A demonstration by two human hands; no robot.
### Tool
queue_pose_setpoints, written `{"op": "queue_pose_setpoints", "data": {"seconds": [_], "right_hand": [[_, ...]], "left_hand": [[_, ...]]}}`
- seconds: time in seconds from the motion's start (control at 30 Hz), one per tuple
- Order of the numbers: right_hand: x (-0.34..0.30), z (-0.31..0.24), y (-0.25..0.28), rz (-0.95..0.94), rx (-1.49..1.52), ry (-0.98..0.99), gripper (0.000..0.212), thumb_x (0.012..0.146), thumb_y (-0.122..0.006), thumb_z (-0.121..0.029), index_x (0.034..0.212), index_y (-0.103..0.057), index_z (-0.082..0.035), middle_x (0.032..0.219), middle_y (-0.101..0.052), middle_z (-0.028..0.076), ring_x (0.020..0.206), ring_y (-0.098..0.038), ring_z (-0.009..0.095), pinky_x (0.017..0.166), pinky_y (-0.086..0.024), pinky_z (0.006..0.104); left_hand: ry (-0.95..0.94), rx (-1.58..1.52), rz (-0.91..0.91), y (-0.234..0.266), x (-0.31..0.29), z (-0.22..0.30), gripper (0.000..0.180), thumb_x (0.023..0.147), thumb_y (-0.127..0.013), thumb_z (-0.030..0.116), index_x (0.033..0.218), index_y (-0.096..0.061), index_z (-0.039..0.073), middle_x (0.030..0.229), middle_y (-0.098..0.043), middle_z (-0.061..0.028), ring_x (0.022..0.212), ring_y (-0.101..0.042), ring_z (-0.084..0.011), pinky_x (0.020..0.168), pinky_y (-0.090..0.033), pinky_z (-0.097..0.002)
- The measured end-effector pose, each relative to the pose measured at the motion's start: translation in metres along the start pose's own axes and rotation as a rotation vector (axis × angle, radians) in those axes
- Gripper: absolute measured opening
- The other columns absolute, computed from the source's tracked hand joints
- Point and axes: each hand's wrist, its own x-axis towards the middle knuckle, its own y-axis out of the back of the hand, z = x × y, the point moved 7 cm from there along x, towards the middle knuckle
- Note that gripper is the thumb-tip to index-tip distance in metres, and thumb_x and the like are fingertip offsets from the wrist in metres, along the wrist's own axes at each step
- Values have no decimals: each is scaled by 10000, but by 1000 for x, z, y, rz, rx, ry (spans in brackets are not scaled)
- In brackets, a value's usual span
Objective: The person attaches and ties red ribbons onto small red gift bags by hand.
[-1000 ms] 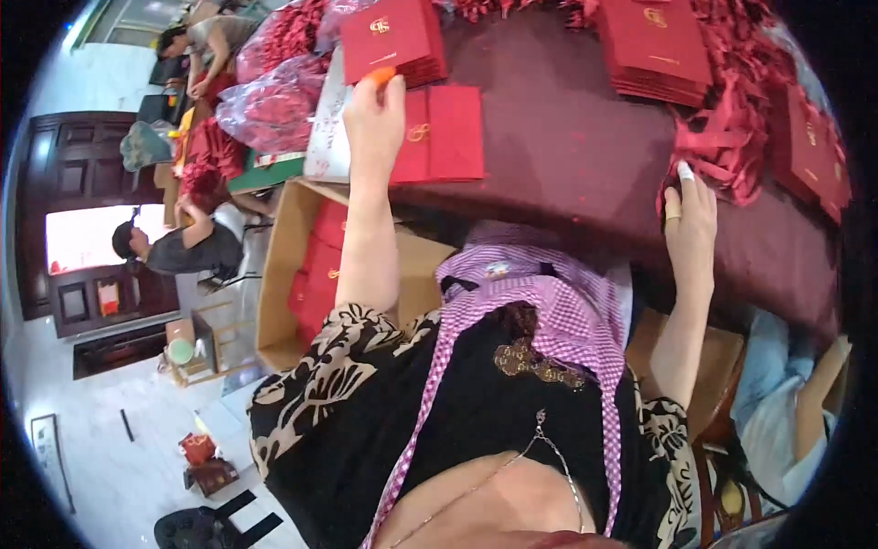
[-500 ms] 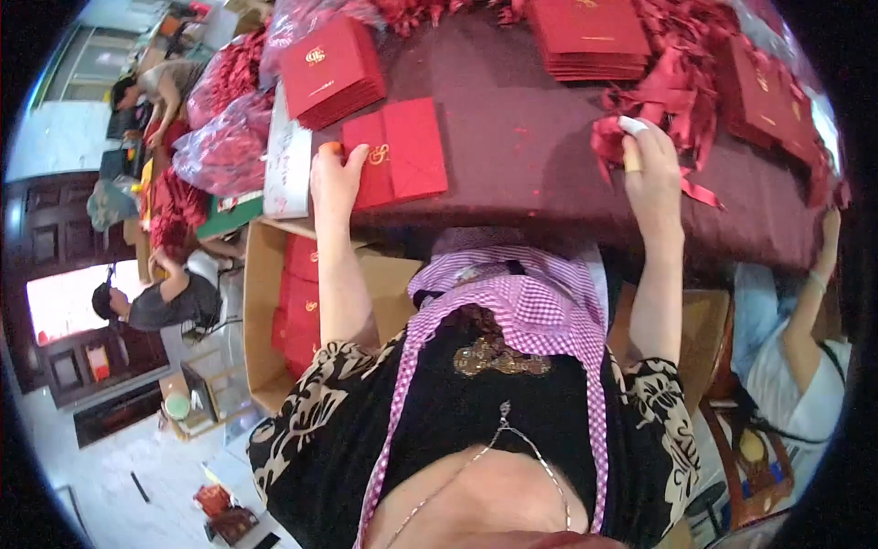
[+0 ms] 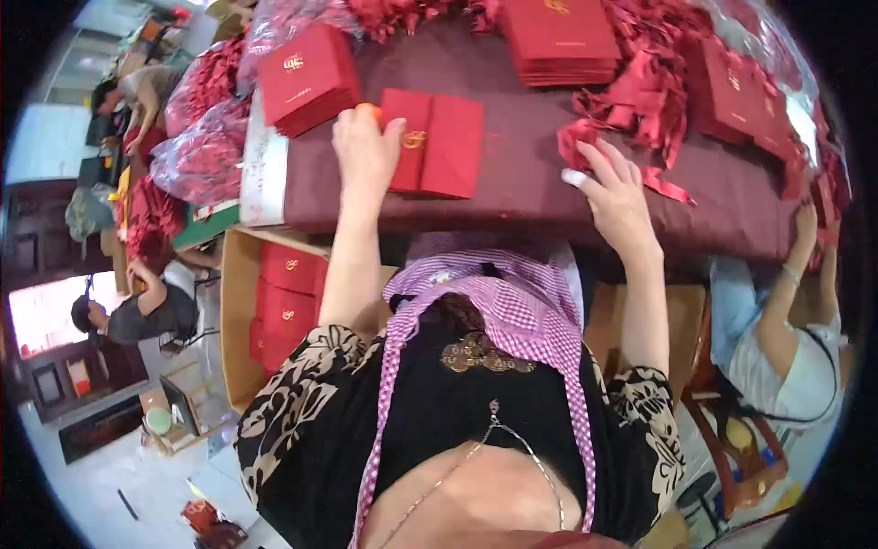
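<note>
- Well, nearest me is my purple checked apron (image 3: 540,316), with a carton (image 3: 240,320) of red folders (image 3: 287,297) low on my left.
- My left hand (image 3: 368,151) is at the card's left edge, thumb apart from the other fingers, an orange cap (image 3: 369,110) on one tip; I don't see them pinching anything.
- My right hand (image 3: 615,188) reaches to the ribbons (image 3: 649,101), its white-capped (image 3: 572,177) digit standing off from the rest; whether the tips have caught a strip I cannot tell.
- Those strips lie twisted over one another, so a pull could drag several along or tighten a snarl. A capped tip might also slip on the ribbon, and a careless nudge from my left could skew the card.
- The card (image 3: 448,146) lies flat on the worktop (image 3: 526,169), between my hands but nearer the left: bright red, two panels, a seam down it and a gold emblem beside that.
- Farther off stand a left stack (image 3: 311,80) and a right stack (image 3: 560,46), both dark red with gold marks.
</note>
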Motion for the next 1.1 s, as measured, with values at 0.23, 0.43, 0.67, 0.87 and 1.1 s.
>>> {"op": "queue_pose_setpoints", "data": {"seconds": [0.23, 0.43, 0.67, 0.87, 1.1], "right_hand": [[14, -4, 11, 199, 126, -18, 169, 744, -677, -54, 902, -623, -78, 1262, -564, 92, 1227, -493, 292, 965, -386, 432], [43, -24, 17, 476, 453, -123, 168, 778, -689, -76, 945, -667, -73, 899, -659, 57, 914, -610, 234, 897, -388, 354], [65, -33, -10, 518, 519, -185, 152, 765, -708, -97, 909, -662, -80, 854, -654, 42, 860, -606, 220, 859, -385, 368], [77, -42, -15, 579, 418, -120, 112, 749, -705, -105, 838, -637, -98, 828, -642, 31, 837, -600, 218, 855, -378, 379], [83, -60, -9, 582, 332, -92, 129, 750, -706, -113, 847, -621, -105, 812, -624, 32, 834, -599, 217, 833, -371, 378]], "left_hand": [[371, -468, -187, 0, 3, 2, 252, 776, -709, 160, 913, -618, -32, 744, -661, -178, 713, -663, -274, 641, -495, -372], [317, -771, -192, -11, -2, 22, 213, 784, -694, 90, 941, -643, -46, 673, -662, -116, 604, -601, -116, 559, -464, -281], [347, -941, -201, -24, -14, 54, 177, 805, -676, 58, 949, -638, -36, 663, -643, -47, 608, -537, -44, 527, -423, -245], [334, -859, -244, -22, -17, 65, 157, 832, -655, 37, 970, -631, -33, 733, -639, -30, 663, -542, -40, 575, -429, -219], [290, -891, -267, -17, -18, 73, 143, 857, -644, 32, 983, -622, -30, 769, -634, 3, 686, -514, -19, 582, -413, -193]]}}
